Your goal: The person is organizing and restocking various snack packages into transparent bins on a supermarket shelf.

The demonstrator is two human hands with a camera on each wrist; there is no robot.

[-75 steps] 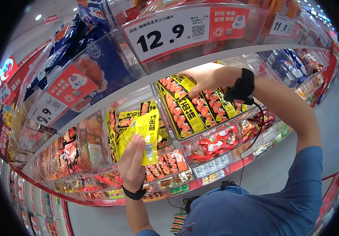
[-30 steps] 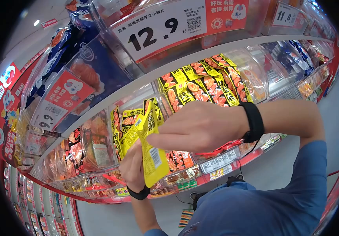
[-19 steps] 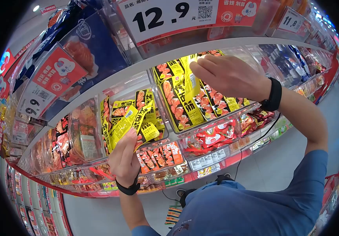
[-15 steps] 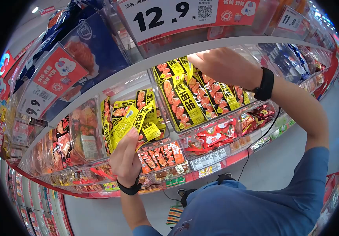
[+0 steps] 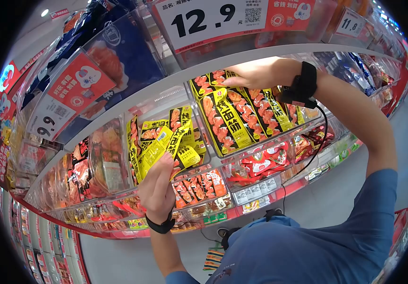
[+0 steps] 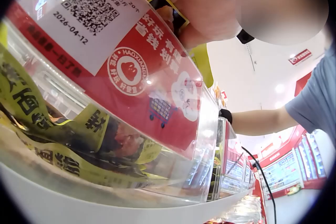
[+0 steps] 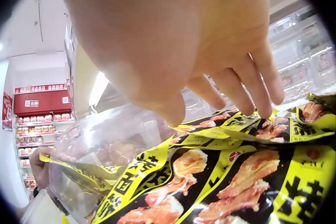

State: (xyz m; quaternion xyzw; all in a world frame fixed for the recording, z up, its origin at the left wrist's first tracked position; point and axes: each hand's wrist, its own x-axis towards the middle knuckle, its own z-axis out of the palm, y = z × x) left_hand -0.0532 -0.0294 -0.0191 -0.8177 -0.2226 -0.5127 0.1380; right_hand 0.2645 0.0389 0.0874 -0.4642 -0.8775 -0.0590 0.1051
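My left hand (image 5: 156,189) pinches a yellow-and-black snack packet (image 5: 154,150) at the front of the left clear bin, with other packets of the same kind behind it. The yellow back and a barcode of that packet face up. In the right wrist view, the left hand (image 7: 39,167) grips its edge. My right hand (image 5: 263,73) reaches into the right bin, fingers extended. Its fingertips (image 7: 265,109) meet the top of a row of matching packets (image 7: 184,182) that lie face up, side by side. No packet shows inside its grasp.
Above the bins runs a white shelf edge (image 5: 175,85) with a large price sign (image 5: 213,23). Blue packets (image 5: 123,52) stand at upper left. Lower tiers hold red packets (image 5: 265,158) and orange ones (image 5: 199,189). A black cable (image 5: 324,137) hangs from the right wrist.
The right hand took a yellow packet from the left hand and carried it to the right bin, where its fingers have since straightened over the packets. The left hand now pinches another packet, lower.
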